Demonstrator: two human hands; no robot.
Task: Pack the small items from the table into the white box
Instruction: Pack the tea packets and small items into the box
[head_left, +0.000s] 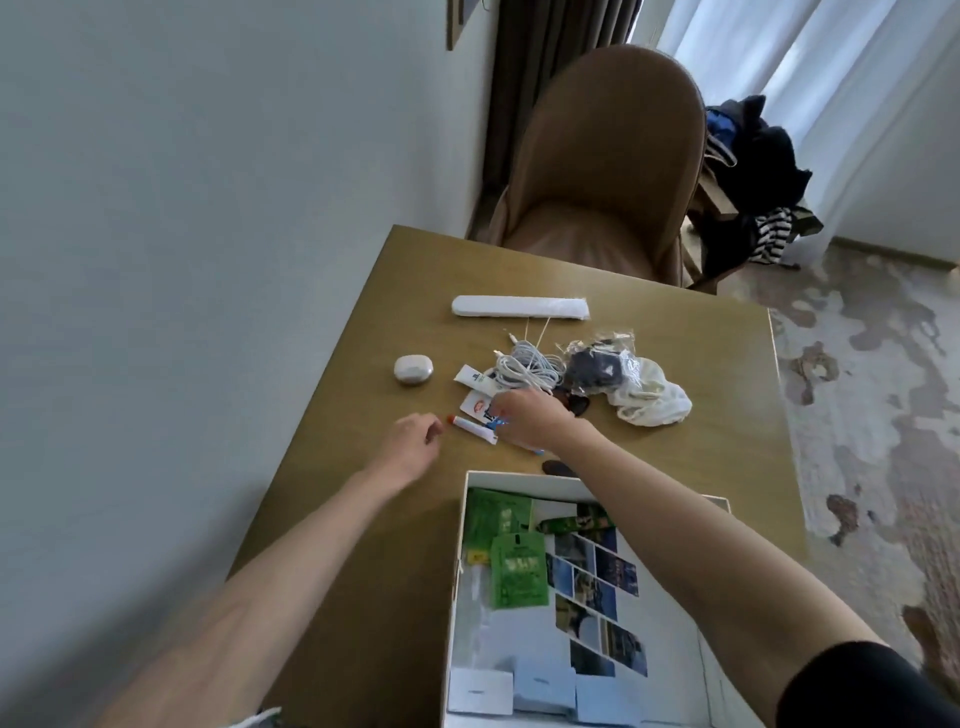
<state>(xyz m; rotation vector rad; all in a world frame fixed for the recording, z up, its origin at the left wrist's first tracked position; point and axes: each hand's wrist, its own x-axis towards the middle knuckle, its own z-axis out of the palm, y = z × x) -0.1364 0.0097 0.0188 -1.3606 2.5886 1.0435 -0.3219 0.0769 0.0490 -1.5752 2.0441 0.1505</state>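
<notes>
The white box (511, 480) stands open at the table's near edge, holding green sachets, white cards and a photo sheet. My right hand (530, 418) reaches over its far rim and pinches a small blue-and-white item beside a white tube with a red cap (470, 426). My left hand (413, 441) rests on the table just left of the tube's cap, fingers loosely curled, holding nothing. Further back lie a white earbud case (413, 370), a coiled white cable (527, 366), a white packet (471, 378), a long white case (519, 306), a bagged dark item (595, 370) and a white cloth (652, 397).
The wooden table (691, 364) stands against a pale wall on the left. A brown chair (605, 156) faces its far edge. Clothes are piled on furniture at the back right, over a worn patterned floor.
</notes>
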